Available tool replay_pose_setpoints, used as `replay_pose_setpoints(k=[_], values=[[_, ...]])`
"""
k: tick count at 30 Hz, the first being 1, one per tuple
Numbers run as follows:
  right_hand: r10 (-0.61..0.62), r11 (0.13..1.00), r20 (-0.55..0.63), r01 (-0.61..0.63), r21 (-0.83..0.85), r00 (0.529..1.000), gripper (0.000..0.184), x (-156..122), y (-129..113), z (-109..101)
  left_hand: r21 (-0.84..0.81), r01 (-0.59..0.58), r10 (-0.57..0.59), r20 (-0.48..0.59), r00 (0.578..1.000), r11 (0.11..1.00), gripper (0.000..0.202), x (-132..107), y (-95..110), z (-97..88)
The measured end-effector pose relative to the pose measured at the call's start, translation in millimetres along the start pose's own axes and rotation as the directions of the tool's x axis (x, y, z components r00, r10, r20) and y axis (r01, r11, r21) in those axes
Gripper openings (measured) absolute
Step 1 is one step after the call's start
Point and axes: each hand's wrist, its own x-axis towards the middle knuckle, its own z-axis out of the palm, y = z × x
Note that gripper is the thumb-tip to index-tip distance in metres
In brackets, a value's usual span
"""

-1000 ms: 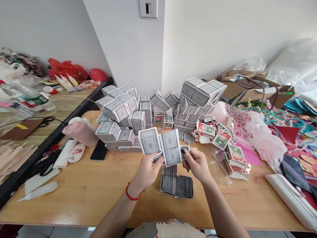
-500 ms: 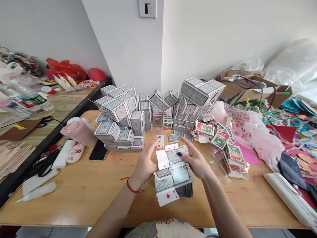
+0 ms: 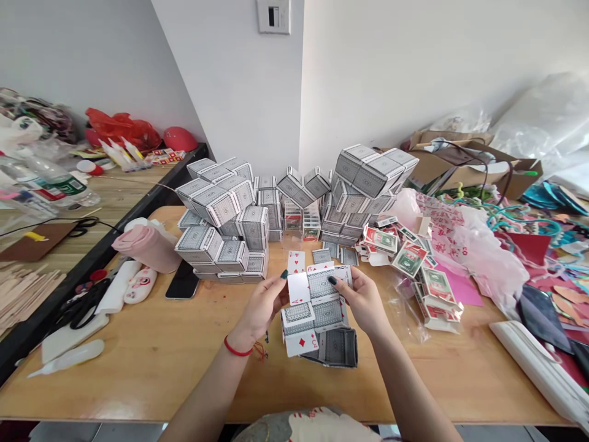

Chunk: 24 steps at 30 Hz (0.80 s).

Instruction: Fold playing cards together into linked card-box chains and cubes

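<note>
Right hand (image 3: pixel 364 302) clamped on interlocked playing cards (image 3: pixel 326 313); left hand (image 3: pixel 258 308) at their left edge, grip unclear. Open card box (image 3: pixel 339 348) lies partly beneath, toward the table's (image 3: pixel 161 368) near edge.

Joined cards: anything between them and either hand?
Nothing visible. The right hand grips the joined cards at their right side; the left hand is at their left edge. The open card box isn't between.

Pretty bright in here tbh, light seems to come from the right of the wooden table (image 3: pixel 184 356), cos the wall (image 3: pixel 414 73) behind it is paler there and greyer left. Faint glare near its front left, soft shadows. Playing cards (image 3: pixel 321 283) over its middle look fairly crisp, past both ends it gets stretched and mushy
</note>
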Motion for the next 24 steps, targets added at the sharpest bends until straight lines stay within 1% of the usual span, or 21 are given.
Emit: replay_pose_setpoints(k=[1,3,4,5,7,9,10,11,13,16,19,21,24], values=[[-0.018,1.0,-0.016,0.018,-0.022,1.0,0.033,-0.3,0.8,1.1,0.011,-0.008,0.007,0.03,1.0,1.0,0.037,-1.1,1.0,0.7],[-0.055,0.994,-0.064,0.049,-0.1,0.996,0.03,-1.8,2.4,4.1,0.098,-0.035,0.028,0.08,0.996,0.995,0.039,-1.8,2.9,2.8],[-0.074,0.987,-0.088,0.061,-0.149,0.993,0.028,-3.1,2.9,5.7,0.154,-0.055,0.043,0.079,0.996,0.987,0.038,-1.5,3.8,3.9],[-0.092,0.979,-0.097,0.073,-0.191,0.991,0.026,-4.5,3.1,7.1,0.207,-0.074,0.065,0.053,0.996,0.975,0.037,-0.9,4.7,4.8],[-0.118,0.968,-0.065,0.1,-0.229,0.991,0.023,-7.5,1.8,8.3,0.285,-0.101,0.116,-0.037,0.993,0.953,0.031,0.7,6.4,5.6],[-0.12,0.972,0.006,0.118,-0.205,0.993,0.022,-9.6,-1.5,6.8,0.326,-0.111,0.155,-0.112,0.982,0.939,0.026,2.0,8.0,4.8],[-0.114,0.975,0.033,0.118,-0.187,0.993,0.021,-10.1,-3.5,5.2,0.34,-0.118,0.17,-0.129,0.977,0.933,0.025,2.3,8.5,4.0],[-0.108,0.977,0.045,0.114,-0.178,0.993,0.021,-10.0,-5.2,3.3,0.35,-0.127,0.185,-0.136,0.973,0.928,0.025,2.4,8.9,3.2],[-0.107,0.974,0.03,0.111,-0.199,0.994,0.018,-8.9,-6.4,-0.3,0.373,-0.147,0.212,-0.14,0.967,0.916,0.024,2.2,8.4,2.0],[-0.134,0.952,-0.008,0.127,-0.278,0.991,0.014,-6.3,-1.7,-2.5,0.432,-0.175,0.254,-0.133,0.958,0.885,0.024,1.8,5.0,1.5],[-0.153,0.926,-0.029,0.133,-0.352,0.988,0.01,-5.2,4.3,-1.4,0.515,-0.195,0.3,-0.128,0.945,0.834,0.024,1.0,0.9,1.2],[-0.145,0.913,-0.012,0.129,-0.388,0.989,0.008,-5.5,4.0,-0.6,0.553,-0.212,0.329,-0.119,0.937,0.805,0.021,0.0,-0.6,0.6],[-0.124,0.893,0.051,0.134,-0.429,0.991,0.005,-6.8,-2.1,-0.3,0.57,-0.232,0.355,-0.115,0.928,0.789,0.017,-2.0,-1.3,-0.3]])
